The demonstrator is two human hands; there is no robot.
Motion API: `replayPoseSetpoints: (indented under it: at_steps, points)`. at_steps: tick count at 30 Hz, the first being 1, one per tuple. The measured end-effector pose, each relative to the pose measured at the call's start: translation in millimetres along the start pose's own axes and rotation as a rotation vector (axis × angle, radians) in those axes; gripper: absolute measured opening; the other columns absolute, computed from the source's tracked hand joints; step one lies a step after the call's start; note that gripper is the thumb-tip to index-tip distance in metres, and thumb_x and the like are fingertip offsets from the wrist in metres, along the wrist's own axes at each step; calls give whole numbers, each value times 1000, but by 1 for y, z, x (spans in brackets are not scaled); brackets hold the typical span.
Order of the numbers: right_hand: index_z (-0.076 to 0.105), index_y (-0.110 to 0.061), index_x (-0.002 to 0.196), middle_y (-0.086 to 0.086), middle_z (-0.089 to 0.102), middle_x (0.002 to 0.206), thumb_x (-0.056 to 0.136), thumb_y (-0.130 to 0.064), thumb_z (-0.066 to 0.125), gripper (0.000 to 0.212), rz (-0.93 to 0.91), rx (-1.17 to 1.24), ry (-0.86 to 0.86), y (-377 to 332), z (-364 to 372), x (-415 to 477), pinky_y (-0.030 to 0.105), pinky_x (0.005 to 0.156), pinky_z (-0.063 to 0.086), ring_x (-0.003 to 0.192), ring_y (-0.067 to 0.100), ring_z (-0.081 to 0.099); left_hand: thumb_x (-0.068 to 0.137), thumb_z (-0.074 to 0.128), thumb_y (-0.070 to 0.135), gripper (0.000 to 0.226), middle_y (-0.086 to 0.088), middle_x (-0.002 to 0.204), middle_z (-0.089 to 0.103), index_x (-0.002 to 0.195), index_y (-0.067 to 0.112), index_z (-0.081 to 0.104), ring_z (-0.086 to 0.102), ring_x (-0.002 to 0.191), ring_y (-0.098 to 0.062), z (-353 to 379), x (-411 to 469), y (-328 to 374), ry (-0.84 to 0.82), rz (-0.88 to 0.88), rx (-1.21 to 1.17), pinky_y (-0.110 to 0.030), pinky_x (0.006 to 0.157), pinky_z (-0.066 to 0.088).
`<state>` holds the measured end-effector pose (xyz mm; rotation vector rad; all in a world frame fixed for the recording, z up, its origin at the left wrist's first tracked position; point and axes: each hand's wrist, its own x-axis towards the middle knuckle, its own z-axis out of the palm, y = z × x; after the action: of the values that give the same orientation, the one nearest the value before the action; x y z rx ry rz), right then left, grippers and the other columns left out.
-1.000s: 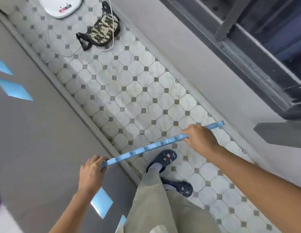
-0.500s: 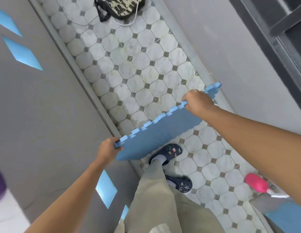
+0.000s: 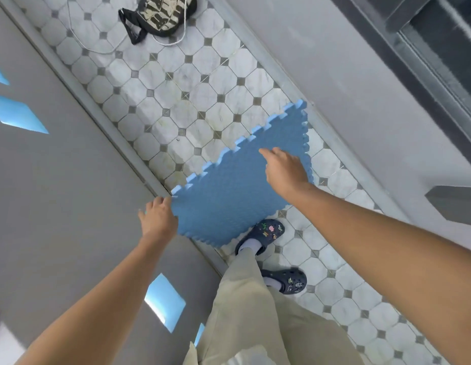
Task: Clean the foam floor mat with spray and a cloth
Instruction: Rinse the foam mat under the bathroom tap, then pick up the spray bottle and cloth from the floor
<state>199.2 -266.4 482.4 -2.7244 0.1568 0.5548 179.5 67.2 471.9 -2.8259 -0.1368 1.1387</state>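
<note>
The blue foam mat (image 3: 229, 196), with jigsaw edges, lies flat-on to me low over the tiled floor, its near edge overlapping the toe of my front shoe. My right hand (image 3: 284, 169) hovers over the mat's right part with fingers spread and nothing in them. My left hand (image 3: 158, 219) is at the mat's near left corner, fingertips against the edge; whether it still grips the mat is hidden. No spray bottle or cloth is in view.
The white and grey tiled floor (image 3: 192, 83) runs as a narrow strip between a grey wall (image 3: 58, 180) on the left and a grey ledge (image 3: 347, 88) on the right. A black patterned bag (image 3: 163, 17) with a white cord lies at the far end. My shoes (image 3: 266, 233) stand near the mat.
The mat has swung from edge-on to flat and dropped toward the floor. My right hand has let go of its far edge and now hovers open above it.
</note>
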Motion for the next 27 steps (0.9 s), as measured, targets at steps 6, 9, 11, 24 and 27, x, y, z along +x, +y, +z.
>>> replayPoseSetpoints:
  at_steps: [6,9,11,24,27]
  points:
    - [60,-15,126,8,66,108,91,-1,52,38,133,159,6,43,-12,-90,38,74,46,90,33,64,95,58,30,36,-10,133,59,127,15,55,48,130,-31,-34,-37,70,-108,80,195,-44,103,41]
    - [62,-16,122,6,67,113,95,-8,49,31,355,292,57,84,-16,-140,35,70,50,90,30,66,94,59,39,43,-8,133,58,131,17,55,49,131,-29,-31,-67,127,-117,306,226,-43,102,43]
    - [64,-16,119,4,67,115,95,-12,51,28,537,436,141,114,-22,-175,33,72,49,94,27,66,95,61,43,49,-7,134,58,136,18,54,50,131,-29,-28,-90,176,-115,500,205,-43,101,45]
    - [67,-22,89,-5,71,82,87,-26,63,6,1492,1219,819,288,29,-433,27,64,50,77,18,68,90,74,36,34,-1,104,68,116,16,66,66,91,-19,54,-284,525,-351,1223,244,-32,85,53]
    - [63,-25,77,-5,69,79,83,-27,58,8,1633,1345,871,323,81,-474,28,62,50,79,23,70,91,73,37,32,-2,106,70,114,16,66,66,93,-20,117,-313,580,-406,1250,333,-32,87,52]
